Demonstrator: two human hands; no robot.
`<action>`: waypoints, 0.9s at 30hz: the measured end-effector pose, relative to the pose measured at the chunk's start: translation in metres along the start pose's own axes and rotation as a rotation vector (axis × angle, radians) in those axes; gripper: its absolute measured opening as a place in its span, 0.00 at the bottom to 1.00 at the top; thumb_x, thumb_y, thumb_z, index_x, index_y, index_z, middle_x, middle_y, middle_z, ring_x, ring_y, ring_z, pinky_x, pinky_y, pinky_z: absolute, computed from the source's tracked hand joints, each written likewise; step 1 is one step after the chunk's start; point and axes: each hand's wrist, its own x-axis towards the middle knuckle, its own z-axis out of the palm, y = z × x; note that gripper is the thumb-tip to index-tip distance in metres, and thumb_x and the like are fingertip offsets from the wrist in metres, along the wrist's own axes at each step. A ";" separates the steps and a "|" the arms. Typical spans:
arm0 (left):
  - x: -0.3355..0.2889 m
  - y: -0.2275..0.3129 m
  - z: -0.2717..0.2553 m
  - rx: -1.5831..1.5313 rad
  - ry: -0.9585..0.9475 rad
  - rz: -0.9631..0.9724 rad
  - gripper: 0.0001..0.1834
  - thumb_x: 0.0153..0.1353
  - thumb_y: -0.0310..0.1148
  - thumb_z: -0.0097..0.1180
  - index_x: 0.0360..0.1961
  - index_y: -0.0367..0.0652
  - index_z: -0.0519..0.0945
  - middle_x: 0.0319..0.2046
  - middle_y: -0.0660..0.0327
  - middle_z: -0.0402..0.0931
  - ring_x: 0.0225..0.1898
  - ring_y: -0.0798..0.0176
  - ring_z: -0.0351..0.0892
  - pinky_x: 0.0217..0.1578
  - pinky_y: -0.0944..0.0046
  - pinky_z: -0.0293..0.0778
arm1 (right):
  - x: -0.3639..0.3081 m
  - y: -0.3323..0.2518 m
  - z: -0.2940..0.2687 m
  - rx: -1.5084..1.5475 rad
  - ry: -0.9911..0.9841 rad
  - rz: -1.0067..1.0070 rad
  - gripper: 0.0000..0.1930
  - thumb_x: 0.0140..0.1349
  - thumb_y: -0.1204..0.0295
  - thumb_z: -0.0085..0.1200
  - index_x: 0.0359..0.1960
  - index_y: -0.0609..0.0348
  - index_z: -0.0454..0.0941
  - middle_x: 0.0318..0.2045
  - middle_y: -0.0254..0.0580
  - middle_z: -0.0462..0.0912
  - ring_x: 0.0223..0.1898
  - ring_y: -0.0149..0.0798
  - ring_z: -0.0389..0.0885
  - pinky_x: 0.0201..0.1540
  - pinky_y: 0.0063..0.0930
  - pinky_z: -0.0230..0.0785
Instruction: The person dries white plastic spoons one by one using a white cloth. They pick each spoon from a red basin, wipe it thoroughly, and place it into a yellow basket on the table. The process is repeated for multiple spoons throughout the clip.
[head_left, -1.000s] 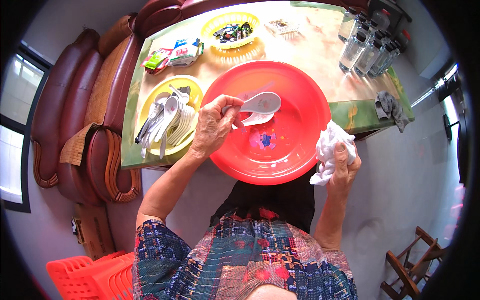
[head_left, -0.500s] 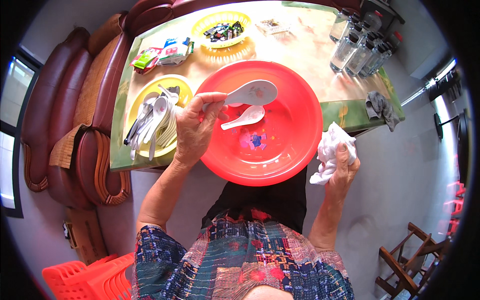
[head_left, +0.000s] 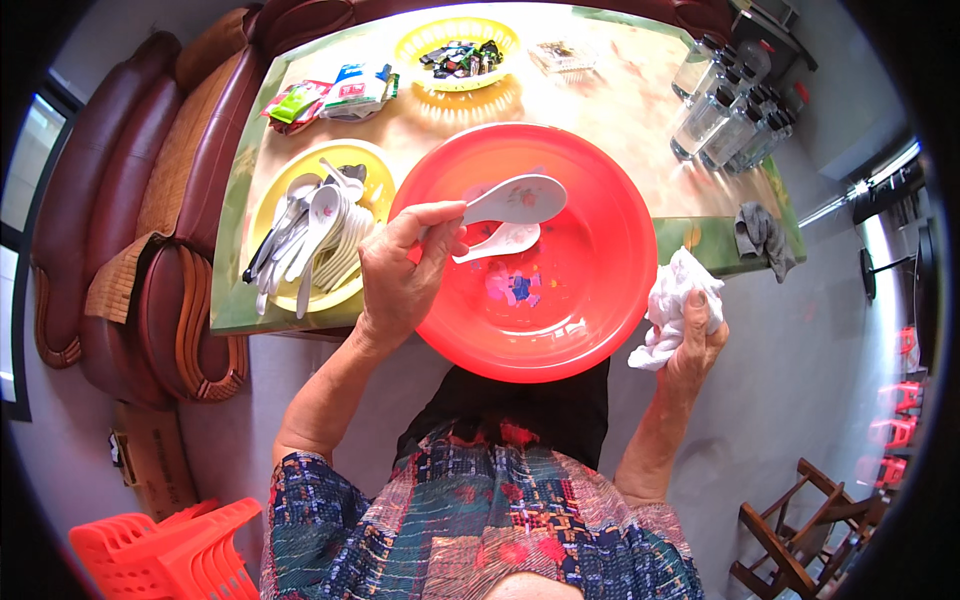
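held white spoon [head_left: 512, 199] lies level, bowl pointing right.

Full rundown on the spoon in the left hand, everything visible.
The white soup spoon looks ceramic or melamine: a deep oval bowl with a faint pink floral print and a short handle. The left hand pinches the handle, holding it roughly level, bowl up, over the red basin. A second white spoon lies in the basin just below it.

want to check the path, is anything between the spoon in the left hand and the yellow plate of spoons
Nothing visible blocks it. The left hand holds the white spoon over the red basin; the yellow plate with its pile of spoons sits right beside the basin's left rim. Only that rim lies between them.
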 end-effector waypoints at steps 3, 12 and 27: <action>-0.004 -0.001 0.000 -0.083 0.028 -0.132 0.07 0.60 0.19 0.54 0.40 0.33 0.77 0.26 0.57 0.80 0.27 0.68 0.81 0.30 0.72 0.77 | 0.004 -0.003 0.003 0.003 0.006 -0.007 0.17 0.64 0.65 0.51 0.45 0.68 0.75 0.24 0.32 0.74 0.16 0.22 0.65 0.17 0.17 0.56; -0.010 -0.011 -0.003 0.320 0.035 0.448 0.10 0.53 0.15 0.58 0.38 0.34 0.78 0.27 0.55 0.79 0.26 0.65 0.81 0.27 0.69 0.78 | 0.020 0.000 0.005 0.023 -0.017 -0.063 0.15 0.64 0.66 0.52 0.42 0.68 0.75 0.26 0.31 0.75 0.22 0.21 0.67 0.21 0.17 0.58; -0.016 0.015 0.043 -0.620 0.056 -0.471 0.07 0.64 0.24 0.49 0.41 0.32 0.71 0.27 0.54 0.78 0.26 0.66 0.81 0.27 0.70 0.79 | 0.033 -0.006 0.089 -0.037 -0.338 -0.104 0.16 0.61 0.75 0.55 0.51 0.63 0.71 0.37 0.38 0.80 0.36 0.25 0.78 0.37 0.19 0.72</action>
